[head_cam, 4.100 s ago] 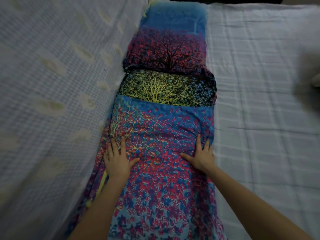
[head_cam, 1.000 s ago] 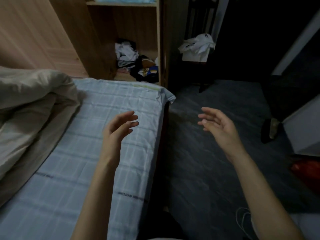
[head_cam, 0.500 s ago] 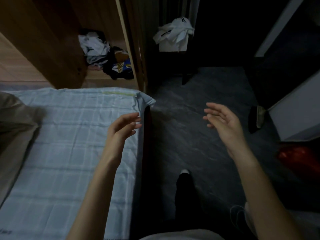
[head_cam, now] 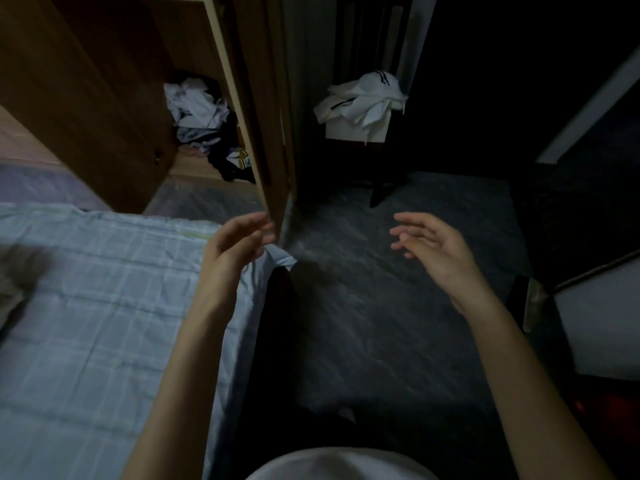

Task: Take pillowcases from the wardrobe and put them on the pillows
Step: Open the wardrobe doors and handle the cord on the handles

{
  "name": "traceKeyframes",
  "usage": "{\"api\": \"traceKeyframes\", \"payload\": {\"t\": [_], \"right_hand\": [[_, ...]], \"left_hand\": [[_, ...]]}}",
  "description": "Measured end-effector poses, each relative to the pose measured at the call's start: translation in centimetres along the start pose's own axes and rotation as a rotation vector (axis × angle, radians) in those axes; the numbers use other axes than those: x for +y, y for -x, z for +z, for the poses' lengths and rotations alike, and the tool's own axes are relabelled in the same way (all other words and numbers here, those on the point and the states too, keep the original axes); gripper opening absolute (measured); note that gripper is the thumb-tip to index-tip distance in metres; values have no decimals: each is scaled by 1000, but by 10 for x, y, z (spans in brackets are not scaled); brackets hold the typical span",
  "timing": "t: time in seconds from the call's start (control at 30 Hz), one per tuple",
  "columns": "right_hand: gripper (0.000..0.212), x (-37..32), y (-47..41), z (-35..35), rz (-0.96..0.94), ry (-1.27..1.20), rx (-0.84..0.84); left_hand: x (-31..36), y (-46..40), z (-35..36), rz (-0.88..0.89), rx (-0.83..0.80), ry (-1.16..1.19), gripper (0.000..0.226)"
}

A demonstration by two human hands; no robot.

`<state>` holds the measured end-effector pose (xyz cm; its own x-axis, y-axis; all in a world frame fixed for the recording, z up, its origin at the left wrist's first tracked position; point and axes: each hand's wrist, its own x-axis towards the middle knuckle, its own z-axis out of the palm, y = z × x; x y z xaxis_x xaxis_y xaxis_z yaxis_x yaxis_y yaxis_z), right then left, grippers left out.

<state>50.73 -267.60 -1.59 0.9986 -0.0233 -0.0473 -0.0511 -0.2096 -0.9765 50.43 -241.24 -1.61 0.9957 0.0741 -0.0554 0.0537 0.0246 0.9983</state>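
Wardrobe [head_cam: 104, 98] nearer; hands seemingly empty, raised.

Bed [head_cam: 86, 306] left; wardrobe [head_cam: 104, 98] behind it; chair [head_cam: 363, 133] right of wardrobe.

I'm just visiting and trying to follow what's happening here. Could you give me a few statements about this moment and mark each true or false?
1. Both hands are empty. True: the left hand and right hand hold nothing, fingers loosely spread.
2. The wardrobe is shut. False: it stands open, with crumpled clothes on its shelf.
3. A white cloth lies on the chair. True.
4. The right hand is over the bed. False: it is over the dark floor; the left hand is by the bed's corner.
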Motion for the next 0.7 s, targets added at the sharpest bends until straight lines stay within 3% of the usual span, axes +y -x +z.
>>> {"api": "traceKeyframes", "payload": {"t": [0.33, 0.7], "right_hand": [[26, -2, -131, 20, -31, -10, -155], [25, -42, -331, 76, -140, -4, -284]], "left_hand": [[2, -103, 3, -16, 113, -17, 29], [27, -278, -10, 10, 183, -18, 29]]}}
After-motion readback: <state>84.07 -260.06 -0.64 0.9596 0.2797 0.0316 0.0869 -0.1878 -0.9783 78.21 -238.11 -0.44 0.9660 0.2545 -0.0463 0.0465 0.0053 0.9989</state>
